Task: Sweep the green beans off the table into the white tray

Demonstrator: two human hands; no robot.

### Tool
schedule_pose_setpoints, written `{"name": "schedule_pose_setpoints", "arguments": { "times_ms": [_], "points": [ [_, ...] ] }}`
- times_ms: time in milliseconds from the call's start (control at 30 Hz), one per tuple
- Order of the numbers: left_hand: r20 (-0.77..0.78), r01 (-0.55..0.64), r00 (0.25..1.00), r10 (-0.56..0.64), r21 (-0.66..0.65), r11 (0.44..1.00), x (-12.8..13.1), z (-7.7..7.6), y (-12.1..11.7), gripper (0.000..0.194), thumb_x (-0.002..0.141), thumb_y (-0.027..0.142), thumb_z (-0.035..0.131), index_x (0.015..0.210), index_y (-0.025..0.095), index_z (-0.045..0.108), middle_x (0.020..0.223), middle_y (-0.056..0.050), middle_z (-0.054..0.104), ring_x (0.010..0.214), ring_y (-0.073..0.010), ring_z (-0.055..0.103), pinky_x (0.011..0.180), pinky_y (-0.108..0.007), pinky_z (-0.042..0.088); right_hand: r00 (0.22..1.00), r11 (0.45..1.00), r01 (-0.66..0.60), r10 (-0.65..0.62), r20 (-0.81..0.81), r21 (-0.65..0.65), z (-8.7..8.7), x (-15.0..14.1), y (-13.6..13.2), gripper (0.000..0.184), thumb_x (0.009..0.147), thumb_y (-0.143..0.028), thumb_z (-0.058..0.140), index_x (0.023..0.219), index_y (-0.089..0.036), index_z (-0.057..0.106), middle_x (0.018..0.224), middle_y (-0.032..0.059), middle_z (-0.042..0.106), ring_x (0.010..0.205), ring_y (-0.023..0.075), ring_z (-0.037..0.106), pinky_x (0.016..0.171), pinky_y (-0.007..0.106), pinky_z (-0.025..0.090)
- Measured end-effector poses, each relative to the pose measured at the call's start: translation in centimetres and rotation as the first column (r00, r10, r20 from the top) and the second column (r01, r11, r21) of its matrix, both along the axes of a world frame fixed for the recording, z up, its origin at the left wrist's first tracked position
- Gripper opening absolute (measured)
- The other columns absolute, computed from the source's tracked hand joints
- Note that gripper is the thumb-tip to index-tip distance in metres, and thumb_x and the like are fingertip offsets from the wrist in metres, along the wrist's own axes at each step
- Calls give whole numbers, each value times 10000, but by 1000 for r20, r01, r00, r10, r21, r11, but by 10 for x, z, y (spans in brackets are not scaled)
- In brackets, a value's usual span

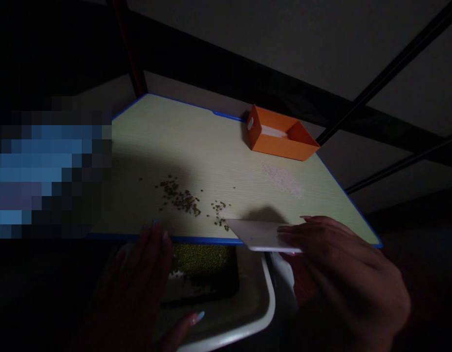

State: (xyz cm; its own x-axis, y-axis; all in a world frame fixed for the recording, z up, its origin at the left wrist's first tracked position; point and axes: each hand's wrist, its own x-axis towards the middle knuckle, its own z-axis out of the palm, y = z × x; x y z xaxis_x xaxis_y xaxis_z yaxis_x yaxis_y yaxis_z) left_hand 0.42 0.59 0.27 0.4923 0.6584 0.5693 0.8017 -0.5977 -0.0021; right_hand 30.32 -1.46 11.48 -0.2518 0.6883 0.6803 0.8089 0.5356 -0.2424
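Observation:
My right hand (343, 264) grips a flat white scraper (260, 235) at the near edge of the table. The scraper's left corner lies beside a few scattered green beans (220, 208), which look like mung beans. Further left is a larger scatter of the same beans (180, 196). My left hand (141, 274) is stretched out at the table's near edge, above a white basin (268, 298), its thumb apart and nothing seen in it. Many green beans (207, 256) lie in the basin, partly hidden by my left hand and the table edge.
The pale table (211, 146) has a blue rim. Toward its far right stands an orange open box (279, 146) with white contents. A thin patch of white grains (282, 180) lies in front of it. The left side is blurred out, and the room is dark.

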Motion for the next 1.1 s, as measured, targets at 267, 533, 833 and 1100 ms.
{"name": "schedule_pose_setpoints", "arguments": {
  "times_ms": [267,533,833,1100],
  "points": [
    [-14,-22,1000,22,8,1000,-1,-3,-3,963,807,653,517,1561,107,274,1714,-146,292,1622,-297,206,1323,-512,228,1000,1000,5,-5,-9,4,-4,-3,1,408,904,-48,644,1183,-334,728,1001,-22,811,870,208,784,977,451,599],
    [-38,-4,999,4,1,1000,-2,2,-3,948,825,618,537,1560,85,262,1707,-170,292,1626,-302,191,1306,-516,257,999,1000,-16,17,-30,25,-5,-3,4,405,885,-29,675,1154,-324,745,999,-31,810,855,201,777,966,455,607],
    [-15,-1,1000,1,9,1000,2,1,-1,935,830,631,512,1558,95,274,1728,-144,258,1626,-277,188,1331,-446,189,1000,999,-21,21,-13,29,-7,-4,5,393,865,-25,697,1142,-299,741,1005,-21,810,872,200,773,976,454,605],
    [-17,21,1000,-21,10,1000,6,5,1,972,837,650,502,1538,16,274,1749,-169,164,1640,-278,123,1342,-396,95,1000,1000,-19,19,-9,20,-5,-4,1,423,886,-26,659,1176,-324,737,1014,-31,810,883,194,776,987,442,597]
  ]
}}
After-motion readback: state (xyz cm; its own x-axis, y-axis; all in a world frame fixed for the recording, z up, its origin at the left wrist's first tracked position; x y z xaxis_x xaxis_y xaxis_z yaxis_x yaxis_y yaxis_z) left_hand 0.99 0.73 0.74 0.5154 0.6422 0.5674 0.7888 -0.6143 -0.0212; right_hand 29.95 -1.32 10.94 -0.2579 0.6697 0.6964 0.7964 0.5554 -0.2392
